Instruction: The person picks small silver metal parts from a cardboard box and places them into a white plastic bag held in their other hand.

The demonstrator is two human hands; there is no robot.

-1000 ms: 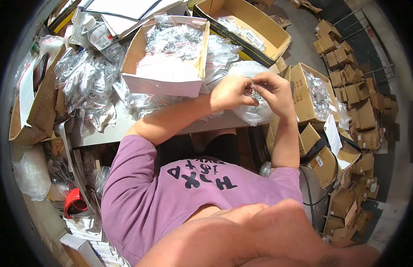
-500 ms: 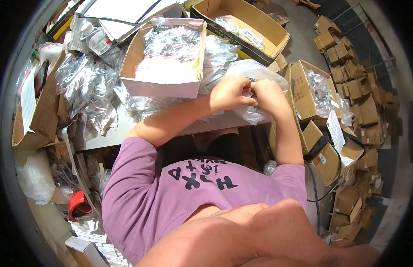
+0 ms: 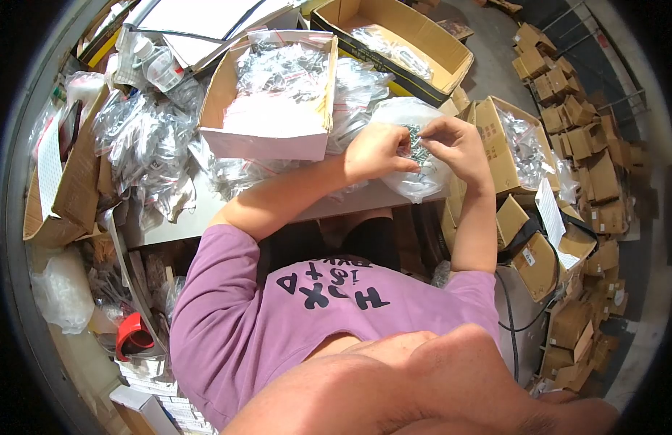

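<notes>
A clear plastic bag (image 3: 407,187) of small metal screws (image 3: 419,154) lies at the table's front edge, its mouth spread so the screws show between my hands. My left hand (image 3: 378,151) is at the bag's left side with its fingers curled in; whatever they hold is hidden. Over the right side of the screws, my right hand (image 3: 459,148) has thumb and fingertips bent together in a pinch. Anything between those fingertips is too small to name.
Left of the bag stands an open white box (image 3: 267,141) full of small zip bags. Heaped plastic bags (image 3: 144,138) cover the table's left. A long carton (image 3: 452,65) is behind, and another carton (image 3: 495,138) with packets stands right. Stacked cardboard boxes (image 3: 593,174) line the far right.
My right hand has drawn away from the left, to the right, and the screws between them have come into view. My left hand has hardly moved.
</notes>
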